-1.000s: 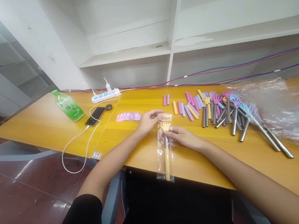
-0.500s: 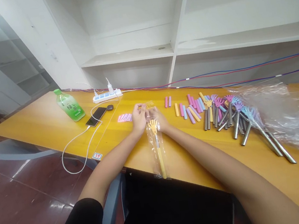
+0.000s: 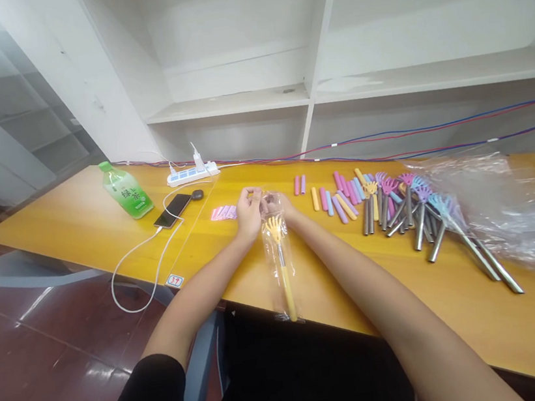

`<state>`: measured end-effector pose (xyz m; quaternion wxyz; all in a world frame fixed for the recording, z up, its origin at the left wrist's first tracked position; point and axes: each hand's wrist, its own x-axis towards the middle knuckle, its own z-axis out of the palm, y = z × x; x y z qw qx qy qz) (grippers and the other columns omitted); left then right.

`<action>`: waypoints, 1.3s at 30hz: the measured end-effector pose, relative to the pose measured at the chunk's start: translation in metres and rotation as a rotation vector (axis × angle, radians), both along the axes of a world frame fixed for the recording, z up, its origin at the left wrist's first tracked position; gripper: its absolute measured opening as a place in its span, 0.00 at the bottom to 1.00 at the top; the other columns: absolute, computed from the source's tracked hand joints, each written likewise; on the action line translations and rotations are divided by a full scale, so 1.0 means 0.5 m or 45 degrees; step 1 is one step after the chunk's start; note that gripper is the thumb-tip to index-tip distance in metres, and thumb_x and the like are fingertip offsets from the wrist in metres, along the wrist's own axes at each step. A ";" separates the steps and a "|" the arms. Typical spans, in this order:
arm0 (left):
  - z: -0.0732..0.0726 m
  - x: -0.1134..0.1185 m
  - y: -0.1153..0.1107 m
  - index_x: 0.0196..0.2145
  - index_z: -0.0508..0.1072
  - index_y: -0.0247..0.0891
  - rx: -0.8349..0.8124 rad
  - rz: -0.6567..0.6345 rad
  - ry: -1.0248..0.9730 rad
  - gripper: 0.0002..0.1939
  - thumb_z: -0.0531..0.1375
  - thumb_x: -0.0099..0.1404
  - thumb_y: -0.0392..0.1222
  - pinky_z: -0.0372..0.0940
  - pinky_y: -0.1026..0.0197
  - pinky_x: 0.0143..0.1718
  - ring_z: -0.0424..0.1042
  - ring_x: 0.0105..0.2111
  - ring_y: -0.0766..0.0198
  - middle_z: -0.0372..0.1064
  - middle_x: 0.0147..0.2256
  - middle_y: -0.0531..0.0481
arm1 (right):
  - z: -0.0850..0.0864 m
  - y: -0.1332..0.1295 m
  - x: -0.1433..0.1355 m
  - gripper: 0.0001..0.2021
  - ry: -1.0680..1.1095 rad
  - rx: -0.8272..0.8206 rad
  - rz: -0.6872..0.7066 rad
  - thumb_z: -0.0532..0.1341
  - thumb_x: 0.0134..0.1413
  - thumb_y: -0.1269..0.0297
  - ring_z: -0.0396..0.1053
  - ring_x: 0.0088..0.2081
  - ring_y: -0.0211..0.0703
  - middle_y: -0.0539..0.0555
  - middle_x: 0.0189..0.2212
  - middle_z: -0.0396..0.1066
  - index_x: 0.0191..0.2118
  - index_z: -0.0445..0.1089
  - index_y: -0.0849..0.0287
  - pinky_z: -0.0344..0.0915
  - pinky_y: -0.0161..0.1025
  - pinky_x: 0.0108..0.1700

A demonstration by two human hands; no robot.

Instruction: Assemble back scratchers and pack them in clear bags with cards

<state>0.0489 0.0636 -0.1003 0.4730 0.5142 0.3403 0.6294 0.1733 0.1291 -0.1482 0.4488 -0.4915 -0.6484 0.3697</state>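
A clear plastic bag [image 3: 274,278] lies upright in front of me on the table, its lower end near the front edge. Inside it is a yellow hand-shaped scratcher [image 3: 284,270] with a metal neck and a yellow handle. My left hand [image 3: 250,212] is closed at the bag's top left corner, fingers pinched together. Behind the bag's top, my right hand [image 3: 279,205] has its fingers curled on the film; they show partly through the plastic.
Right of my hands lie several coloured tubes [image 3: 323,198], several metal scratchers [image 3: 421,226] and a heap of clear bags [image 3: 520,213]. To the left are small pink cards [image 3: 223,213], a phone [image 3: 173,211], a green bottle [image 3: 127,189] and a power strip [image 3: 192,173].
The top of the bag now spreads wider over my right hand's fingers. My right forearm has shifted slightly left, while my left hand stays nearly in place.
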 end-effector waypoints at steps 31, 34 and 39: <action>-0.043 0.037 -0.028 0.34 0.65 0.37 -0.568 -0.636 0.081 0.21 0.71 0.61 0.51 0.76 0.57 0.34 0.79 0.30 0.61 0.76 0.32 0.49 | 0.050 -0.261 0.184 0.23 0.487 0.172 -0.105 0.72 0.52 0.45 0.71 0.31 0.41 0.49 0.34 0.71 0.43 0.66 0.53 0.72 0.41 0.35; -0.039 0.034 -0.028 0.34 0.66 0.37 -0.541 -0.613 0.069 0.20 0.72 0.61 0.51 0.75 0.61 0.34 0.78 0.30 0.63 0.75 0.32 0.49 | 0.057 -0.266 0.182 0.23 0.484 0.221 -0.118 0.71 0.52 0.45 0.72 0.31 0.41 0.50 0.36 0.70 0.44 0.65 0.52 0.73 0.42 0.36; -0.035 0.035 -0.032 0.33 0.66 0.37 -0.555 -0.615 0.062 0.20 0.72 0.60 0.50 0.75 0.59 0.37 0.78 0.31 0.63 0.74 0.30 0.50 | 0.061 -0.274 0.186 0.19 0.249 0.307 -0.257 0.67 0.57 0.43 0.71 0.35 0.42 0.53 0.35 0.73 0.37 0.68 0.54 0.70 0.40 0.37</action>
